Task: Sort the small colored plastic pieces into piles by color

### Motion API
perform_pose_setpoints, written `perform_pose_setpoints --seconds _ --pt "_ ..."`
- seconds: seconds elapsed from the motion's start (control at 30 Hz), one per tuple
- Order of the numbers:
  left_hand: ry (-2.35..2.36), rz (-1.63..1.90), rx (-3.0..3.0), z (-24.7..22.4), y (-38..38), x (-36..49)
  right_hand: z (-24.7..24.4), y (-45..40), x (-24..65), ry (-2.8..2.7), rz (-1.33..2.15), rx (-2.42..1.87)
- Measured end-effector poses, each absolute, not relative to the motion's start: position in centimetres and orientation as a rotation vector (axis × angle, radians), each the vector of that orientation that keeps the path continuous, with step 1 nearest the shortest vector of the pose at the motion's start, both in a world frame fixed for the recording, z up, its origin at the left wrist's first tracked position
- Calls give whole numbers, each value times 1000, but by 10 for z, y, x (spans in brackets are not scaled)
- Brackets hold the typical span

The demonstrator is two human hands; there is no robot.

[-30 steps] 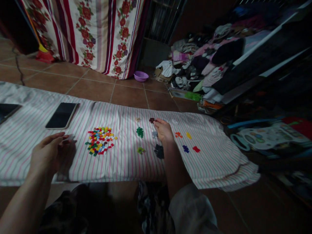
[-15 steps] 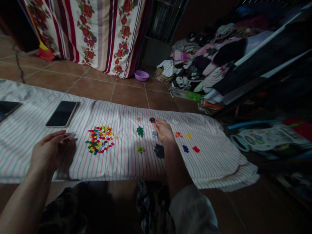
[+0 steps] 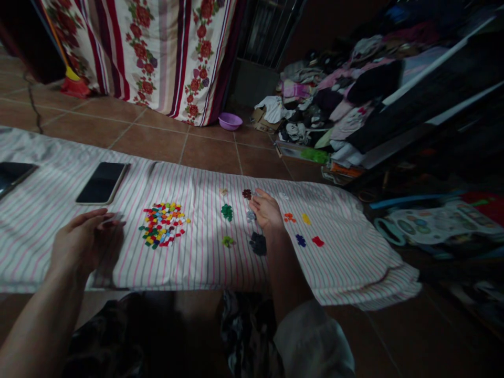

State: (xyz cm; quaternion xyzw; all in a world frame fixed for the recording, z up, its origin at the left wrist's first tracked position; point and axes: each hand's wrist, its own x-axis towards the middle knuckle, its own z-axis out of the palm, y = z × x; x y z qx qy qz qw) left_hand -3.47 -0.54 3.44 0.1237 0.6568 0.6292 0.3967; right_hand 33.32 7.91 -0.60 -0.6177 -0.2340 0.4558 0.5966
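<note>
In the head view, your left hand (image 3: 76, 242) has its thumb and fingertips pinched together on a small, pale, translucent piece (image 3: 117, 216), just above the white cloth with pink and grey stripes (image 3: 205, 262). Your right hand (image 3: 268, 210) has its fingertips parted, beside the cluster of small dark brown pieces (image 3: 247, 194) and the light grey pieces (image 3: 251, 216); whether they touch either, you cannot tell. Between your hands lies the mixed pile of small multicoloured pieces (image 3: 165, 226), loose on the cloth. Nearer your right hand are single-colour groups: beige (image 3: 223, 191), dark green (image 3: 227, 212), lime green (image 3: 228, 241) and dark grey (image 3: 258, 244) on its left, with orange (image 3: 289, 217), yellow (image 3: 306, 219), dark blue (image 3: 301, 240) and red (image 3: 318, 241) on its right. A black-screened phone in a pale case (image 3: 102, 184) lies beyond your left hand. Past the cloth, a round purple plastic bowl (image 3: 230, 121) stands open side up on the tiled floor, its inside partly visible. Near it sits a brown cardboard box (image 3: 265, 124) with a white garment (image 3: 275, 109) spilling over its top; its deeper contents are hidden.
</note>
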Motion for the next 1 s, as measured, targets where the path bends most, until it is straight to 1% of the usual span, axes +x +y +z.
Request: perform_pose_setpoints --seconds 0.27,0.4,0.6,0.7,0.77,0.9,1.0 --pt "1614 1593 234 44 -7 -27 -6 81 330 -596 1056 -1364" --pt "1602 1587 288 40 -8 -30 3 80 326 -587 1070 -1380" --pt "1624 1518 319 33 -6 -37 11 77 300 -785 974 -1352" --pt "1601 1502 340 32 -6 -37 10 64 261 -1038 1045 -1307" --pt "1601 1484 360 31 -6 -37 9 49 233 -1322 1061 -1272" --pt "1612 1445 452 26 -6 -39 5 23 190 -2000 790 -1194" --pt "1604 1444 504 22 -7 -41 2 18 176 -2261 629 -1212"
